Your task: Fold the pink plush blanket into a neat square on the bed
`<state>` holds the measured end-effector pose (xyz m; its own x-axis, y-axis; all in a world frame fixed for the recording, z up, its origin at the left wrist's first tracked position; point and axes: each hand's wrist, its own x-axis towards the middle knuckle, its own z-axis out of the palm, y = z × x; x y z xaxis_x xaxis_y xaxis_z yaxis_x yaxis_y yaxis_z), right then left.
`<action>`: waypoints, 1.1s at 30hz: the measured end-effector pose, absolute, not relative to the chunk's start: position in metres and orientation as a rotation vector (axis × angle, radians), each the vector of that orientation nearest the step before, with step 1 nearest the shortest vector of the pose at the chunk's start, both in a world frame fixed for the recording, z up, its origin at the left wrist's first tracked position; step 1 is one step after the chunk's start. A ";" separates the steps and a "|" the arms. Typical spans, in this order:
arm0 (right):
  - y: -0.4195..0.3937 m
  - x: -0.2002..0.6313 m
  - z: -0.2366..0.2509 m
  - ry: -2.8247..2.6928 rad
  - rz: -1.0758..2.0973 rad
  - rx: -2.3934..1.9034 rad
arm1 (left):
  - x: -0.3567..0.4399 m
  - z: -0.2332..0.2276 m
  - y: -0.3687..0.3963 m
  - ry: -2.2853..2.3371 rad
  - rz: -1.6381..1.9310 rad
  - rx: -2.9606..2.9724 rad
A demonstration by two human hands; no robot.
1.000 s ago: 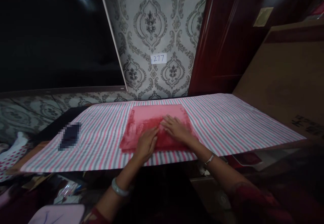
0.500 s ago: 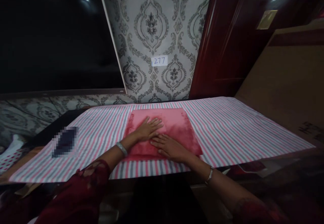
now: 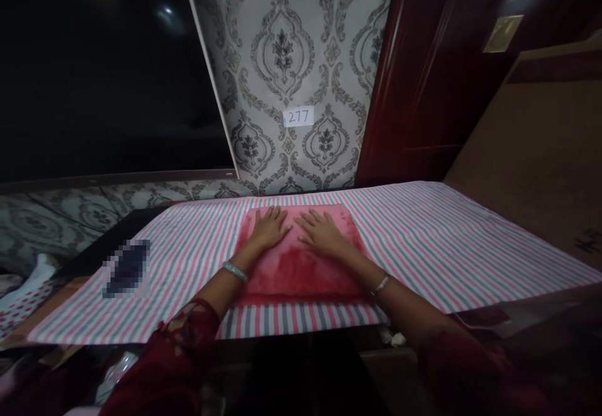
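Head view: both hands have slid up the folded red cloth [image 3: 301, 265] since half a second ago (then staggered, now level). Left hand [image 3: 269, 228] and right hand [image 3: 322, 233] lie flat, fingers spread and grasping nothing, near its far edge on the striped sheet [image 3: 446, 240]. A pixelated dark object [image 3: 126, 268] left is unreadable.

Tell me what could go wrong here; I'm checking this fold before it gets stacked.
Both hands, left hand and right hand, press flat on the far half of the red towel; its near edge could lift or bunch. The striped cloth underneath overhangs the near edge and might slide if pushed.
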<state>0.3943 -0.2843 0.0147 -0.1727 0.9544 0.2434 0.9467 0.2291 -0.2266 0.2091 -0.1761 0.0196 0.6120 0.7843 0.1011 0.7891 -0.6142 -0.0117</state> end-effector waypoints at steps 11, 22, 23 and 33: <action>-0.272 0.415 -0.014 -2.028 -0.001 -2.017 | 0.206 0.001 -0.185 -1.445 -0.287 -2.733; -0.253 0.420 0.008 -2.319 0.154 -1.842 | 0.197 -0.022 -0.264 -1.448 -0.327 -2.693; -0.248 0.432 0.011 -2.213 0.142 -1.966 | 0.197 -0.024 -0.265 -1.452 -0.320 -2.689; -0.243 0.423 0.011 -1.891 0.024 -2.178 | 0.197 -0.022 -0.252 -1.460 -0.335 -2.768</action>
